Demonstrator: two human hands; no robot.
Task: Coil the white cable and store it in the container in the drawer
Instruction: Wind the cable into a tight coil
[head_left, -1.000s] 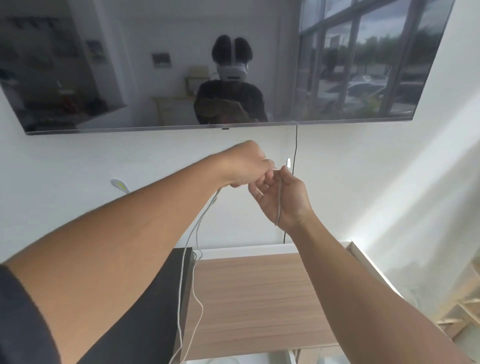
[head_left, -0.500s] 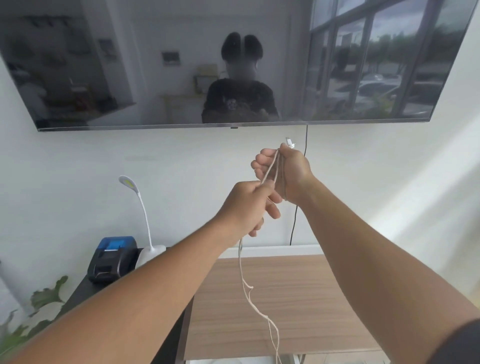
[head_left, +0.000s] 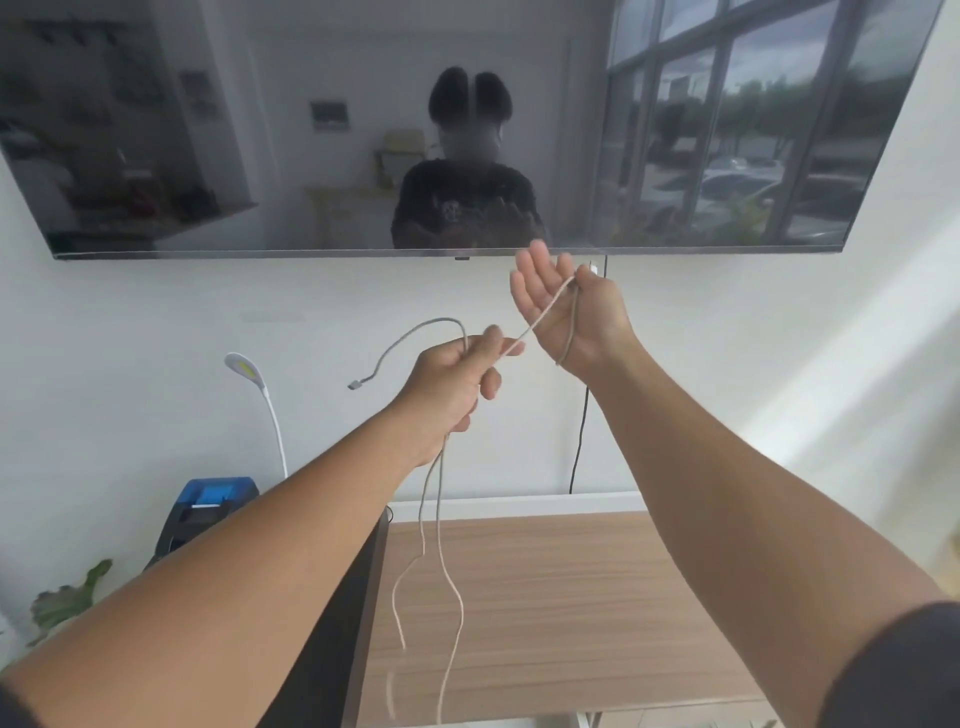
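hands raised in front of a white wall, apart from each other and joined by a taut run of white cable (head_left: 511, 345). right hand (head_left: 566, 312), the higher one, is held palm toward the camera with its fingers straight and spread upward; the cable crosses the palm, passes between thumb and forefinger, and a loop of it hangs down by the wrist. a white plug end (head_left: 594, 269) shows just above the thumb. whether the thumb presses the cable against the hand cannot be told. left hand (head_left: 452, 379), lower and to the left, has its fingers curled round the cable. from the top of this fist a short free end arches up and leftward, ending in a small connector (head_left: 355, 385) that hangs in the air. below the fist two strands drop in loose waves over a wooden desktop (head_left: 571, 597) and run out of the bottom edge of the view. a wall-mounted screen (head_left: 260, 130) fills the upper part of the view and mirrors the person and a window. a black cord (head_left: 579, 441) hangs from the screen down the wall behind the right forearm. at left stand a white gooseneck lamp (head_left: 260, 395), a blue and black printer (head_left: 208, 506) and green plant leaves (head_left: 67, 597), beside a dark surface (head_left: 322, 649) that adjoins the desktop.
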